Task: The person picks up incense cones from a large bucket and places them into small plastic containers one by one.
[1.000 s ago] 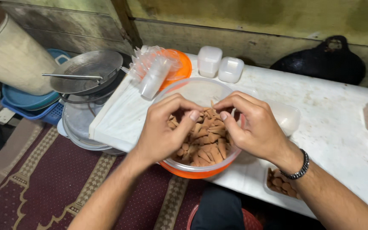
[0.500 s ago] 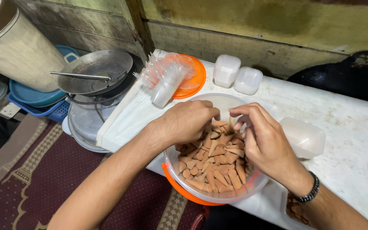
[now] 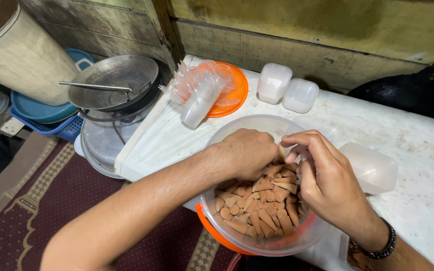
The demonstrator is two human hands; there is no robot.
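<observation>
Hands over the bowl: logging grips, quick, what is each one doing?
Left hand: curled shut in the bowl of cones; grasp hidden.
Right hand: fingers bent, pinching among the cones; cannot tell what it holds.

A small home workshop: a worn white table (image 3: 418, 150) against a rough wooden wall (image 3: 297, 30), stacked plastic tubs (image 3: 287, 88) at top centre, a patterned rug (image 3: 36, 200) lower left.
</observation>
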